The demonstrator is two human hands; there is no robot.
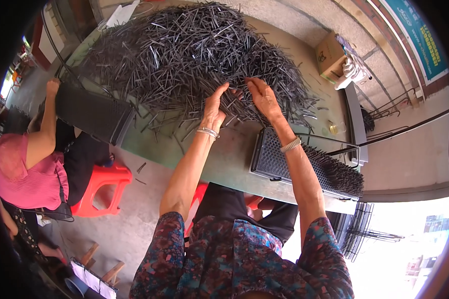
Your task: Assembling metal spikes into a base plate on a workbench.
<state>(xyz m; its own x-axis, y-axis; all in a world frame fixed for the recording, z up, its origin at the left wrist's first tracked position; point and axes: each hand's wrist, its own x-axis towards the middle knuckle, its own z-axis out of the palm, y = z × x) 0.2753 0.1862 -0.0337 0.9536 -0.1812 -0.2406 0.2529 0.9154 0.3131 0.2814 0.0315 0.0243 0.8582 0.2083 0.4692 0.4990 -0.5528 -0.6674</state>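
- Working with both hands at the near edge of a broad heap of thin dark strips [194, 47], spread across a green surface [219, 157].
- Holding the left hand [214, 108] at the strips with thumb raised and fingers partly hidden, leaving any grip impossible to tell.
- Bending the fingers of the right hand [265, 99] toward the left, just apart from the left thumb; again not showing clearly whether closed on a strip.
- Apparently picking out or gathering strips at this step, judging by the hands' place.
- Seemingly calling next for a light pinch and clean separating from the tangle.
- Reaching with the right forearm over a black perforated tray [272, 155], bristling with strips toward its right end.
- Sitting near a co-worker in pink [32, 167], at left.
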